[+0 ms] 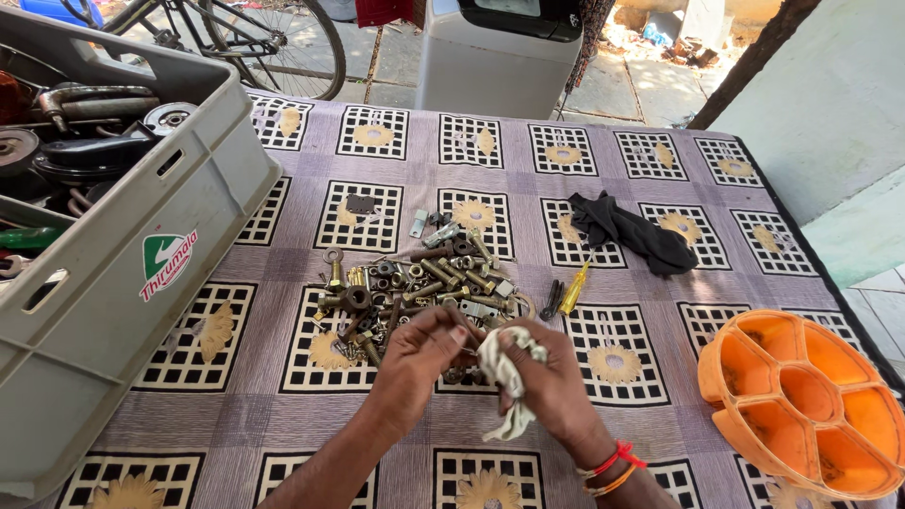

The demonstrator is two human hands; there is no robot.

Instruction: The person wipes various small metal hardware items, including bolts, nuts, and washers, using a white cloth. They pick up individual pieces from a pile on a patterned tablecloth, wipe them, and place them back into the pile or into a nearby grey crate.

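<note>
Hands, two, meet low centre over patterned tablecloth (283,415). Left hand (419,353) pinches a small metal part, too small to identify; right hand (547,382) clutches one whitish rag (504,372). One hardware pile (415,283) lies just beyond. One grey crate (123,283), red-green-white sticker on its side, left. One orange divided tray (801,396), right. One black cloth (632,231), one yellow-handled screwdriver (573,290).

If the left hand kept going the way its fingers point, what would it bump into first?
The left hand points up and right, so it would probably first meet the white rag in the right hand; past that is the pile of bolts. Depth is hard to judge.
</note>
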